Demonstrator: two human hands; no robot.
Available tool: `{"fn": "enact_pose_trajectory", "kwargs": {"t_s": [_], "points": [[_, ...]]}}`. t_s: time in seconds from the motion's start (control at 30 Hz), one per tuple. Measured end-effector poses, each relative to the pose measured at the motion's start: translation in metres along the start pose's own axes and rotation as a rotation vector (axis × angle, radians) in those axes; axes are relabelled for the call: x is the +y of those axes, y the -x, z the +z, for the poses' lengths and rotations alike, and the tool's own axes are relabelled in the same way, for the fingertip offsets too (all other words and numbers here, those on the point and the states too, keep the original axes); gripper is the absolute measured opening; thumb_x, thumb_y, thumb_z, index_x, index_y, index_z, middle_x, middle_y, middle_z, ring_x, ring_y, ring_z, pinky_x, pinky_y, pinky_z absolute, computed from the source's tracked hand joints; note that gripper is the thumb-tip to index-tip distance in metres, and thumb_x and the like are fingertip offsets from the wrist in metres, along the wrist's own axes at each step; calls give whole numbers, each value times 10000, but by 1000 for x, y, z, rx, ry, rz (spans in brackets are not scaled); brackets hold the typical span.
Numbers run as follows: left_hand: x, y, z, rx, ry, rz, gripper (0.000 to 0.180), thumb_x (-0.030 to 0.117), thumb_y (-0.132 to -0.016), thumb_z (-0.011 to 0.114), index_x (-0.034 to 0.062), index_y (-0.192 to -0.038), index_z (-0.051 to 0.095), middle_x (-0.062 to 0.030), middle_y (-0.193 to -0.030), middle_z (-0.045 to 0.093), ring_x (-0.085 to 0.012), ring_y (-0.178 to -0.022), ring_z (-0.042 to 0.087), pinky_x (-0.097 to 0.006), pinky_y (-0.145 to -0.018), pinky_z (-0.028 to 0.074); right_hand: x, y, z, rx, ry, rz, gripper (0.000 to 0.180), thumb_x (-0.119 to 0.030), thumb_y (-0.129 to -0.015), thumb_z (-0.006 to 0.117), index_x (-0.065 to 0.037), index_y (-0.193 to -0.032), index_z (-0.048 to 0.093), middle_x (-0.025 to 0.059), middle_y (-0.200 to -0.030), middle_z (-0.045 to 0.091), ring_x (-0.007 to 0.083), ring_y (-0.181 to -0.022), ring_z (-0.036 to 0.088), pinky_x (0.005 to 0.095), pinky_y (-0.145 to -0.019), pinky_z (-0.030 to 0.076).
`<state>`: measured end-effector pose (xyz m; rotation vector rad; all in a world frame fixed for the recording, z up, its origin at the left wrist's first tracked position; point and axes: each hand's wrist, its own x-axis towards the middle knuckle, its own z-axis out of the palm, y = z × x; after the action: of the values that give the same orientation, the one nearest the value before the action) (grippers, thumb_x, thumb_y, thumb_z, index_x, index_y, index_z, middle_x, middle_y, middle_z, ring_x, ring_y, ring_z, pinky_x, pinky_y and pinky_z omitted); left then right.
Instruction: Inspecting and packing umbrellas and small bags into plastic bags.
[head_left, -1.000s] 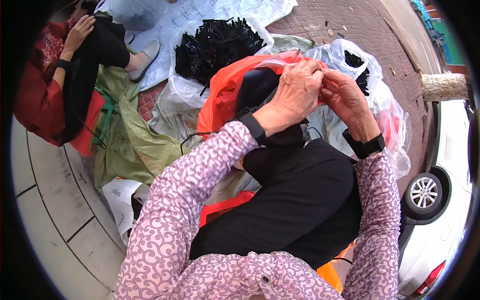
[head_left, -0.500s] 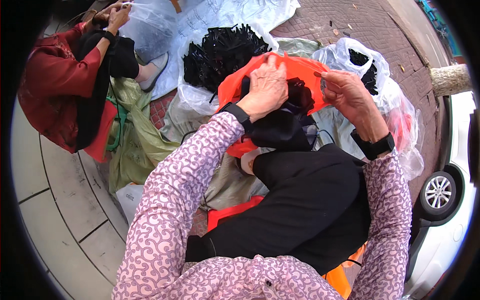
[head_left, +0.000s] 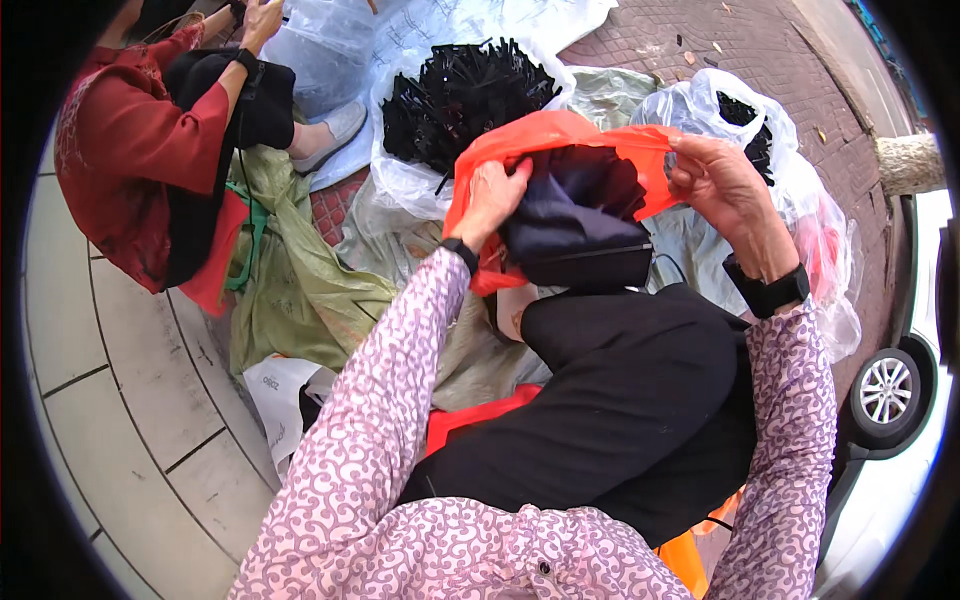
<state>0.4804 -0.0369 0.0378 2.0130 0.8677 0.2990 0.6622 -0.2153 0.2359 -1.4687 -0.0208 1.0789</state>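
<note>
An orange plastic bag (head_left: 560, 135) is held wide at its mouth above my lap. My left hand (head_left: 493, 197) grips its left rim and also presses against a dark navy folded cloth item (head_left: 580, 225) that sits partly inside the bag. My right hand (head_left: 722, 190) pinches the right rim of the bag. Both wrists wear black bands. My legs in black trousers (head_left: 620, 400) lie just below the bag.
A pile of black strips (head_left: 462, 95) lies on clear plastic sheeting beyond the bag. Clear bags (head_left: 760, 130) with dark pieces stand at the right. A person in red (head_left: 130, 170) sits at the left by a green sack (head_left: 290, 280). A white car (head_left: 900, 400) is at the right.
My hands have moved apart and spread the orange bag's mouth wider. The navy cloth now shows more clearly inside it. The view has shifted, so the person in red appears lower.
</note>
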Motion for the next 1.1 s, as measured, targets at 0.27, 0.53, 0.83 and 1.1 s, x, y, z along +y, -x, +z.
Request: {"fn": "enact_pose_trajectory", "kwargs": {"t_s": [0.27, 0.53, 0.83, 1.1], "points": [[4, -6, -14, -50, -244, 144, 414, 375, -857, 589, -6, -1018, 614, -273, -916, 609, -436, -915, 583, -475, -782, 467, -2, -7, 8, 48, -126, 20, 174, -31, -848, 623, 58, -991, 580, 17, -676, 489, 122, -553, 476, 279, -549, 457], [114, 104, -27, -5, -235, 484, 949, 362, -610, 808, 253, -1440, 362, -220, -1373, 315, -416, -1266, 335, -524, -1031, 308, -9, 6, 21, -55, -124, 33, 282, -60, -879, 614, 72, -1114, 532, 29, -750, 514, 128, -650, 527, 260, -625, 462], [63, 46, -4, -102, -446, 356, 944, 352, -639, 802, 280, -1448, 320, -187, -1313, 424, -391, -1169, 462, -535, -897, 442, -5, 12, 16, -71, -130, 14, 177, -32, -853, 623, 53, -986, 542, 59, -775, 532, 135, -609, 554, 260, -581, 511], [35, 14, -26, -291, -121, 547, 633, 317, -691, 750, 175, -1278, 561, -136, -1091, 642, -303, -1007, 608, -405, -856, 493, -13, -15, -33, -76, -143, 149, 386, -83, -870, 631, 76, -1208, 533, 52, -746, 557, 140, -639, 569, 299, -643, 503]]}}
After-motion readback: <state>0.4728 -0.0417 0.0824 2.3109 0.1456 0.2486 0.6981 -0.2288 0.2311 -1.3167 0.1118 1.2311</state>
